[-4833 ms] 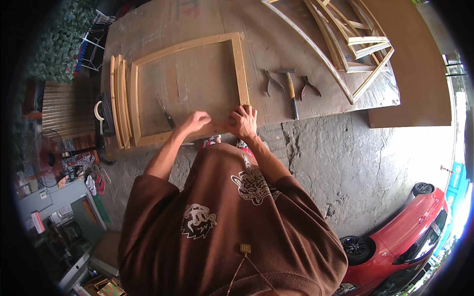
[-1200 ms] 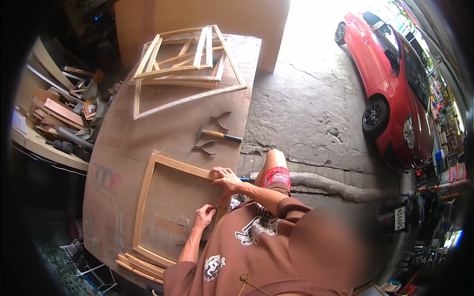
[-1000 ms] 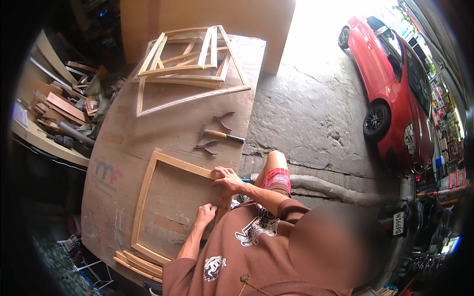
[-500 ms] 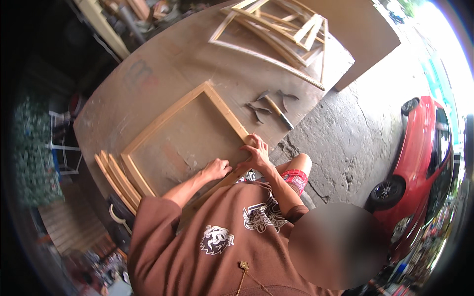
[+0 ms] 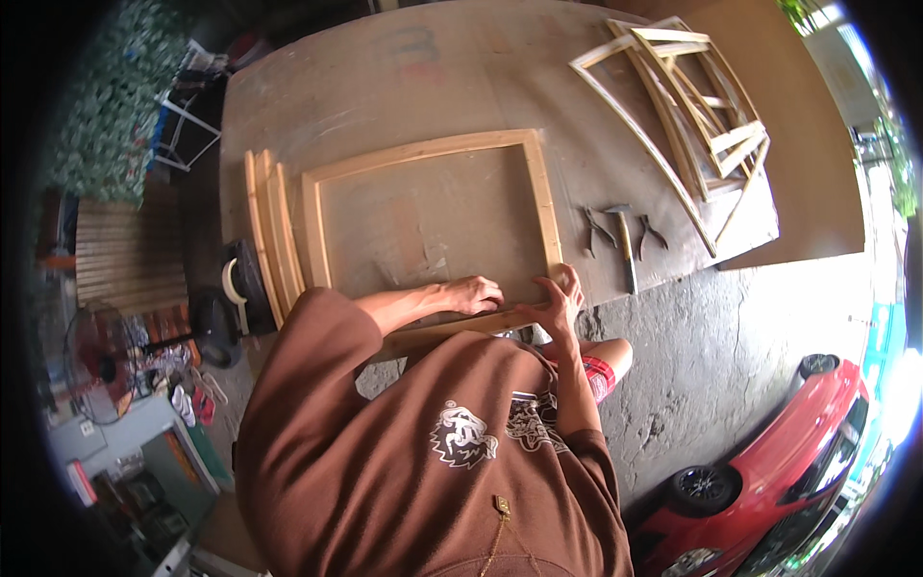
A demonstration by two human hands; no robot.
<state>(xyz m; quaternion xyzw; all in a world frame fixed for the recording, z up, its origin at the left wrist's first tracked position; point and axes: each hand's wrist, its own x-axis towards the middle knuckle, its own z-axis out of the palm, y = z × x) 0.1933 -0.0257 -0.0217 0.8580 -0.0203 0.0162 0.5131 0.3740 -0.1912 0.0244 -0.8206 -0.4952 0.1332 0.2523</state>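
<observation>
A rectangular wooden frame (image 5: 423, 149) lies flat on a large brown board table, its near rail close to my body. My right hand (image 5: 561, 300) grips the near right corner, thumb on the inner side and fingers over the right rail. My left hand (image 5: 474, 294) is closed beside it, just inside the near rail; its curled fingers hide whatever they may hold. To the right of the frame lie a hammer (image 5: 627, 255) with a light wooden handle and two plier-like tools, one pair (image 5: 600, 229) on its left and another (image 5: 653, 231) on its right.
Loose wooden strips (image 5: 264, 231) lie left of the frame. A pile of wooden frames (image 5: 673, 106) rests at the table's far right. Past the table's right edge are a concrete floor (image 5: 711, 337) and a parked red car (image 5: 769, 462). A fan (image 5: 101, 356) stands lower left.
The whole view has swung round, so the table and frame now look squarer to me. Both hands stay at the frame's near right corner; the tools lie where they were.
</observation>
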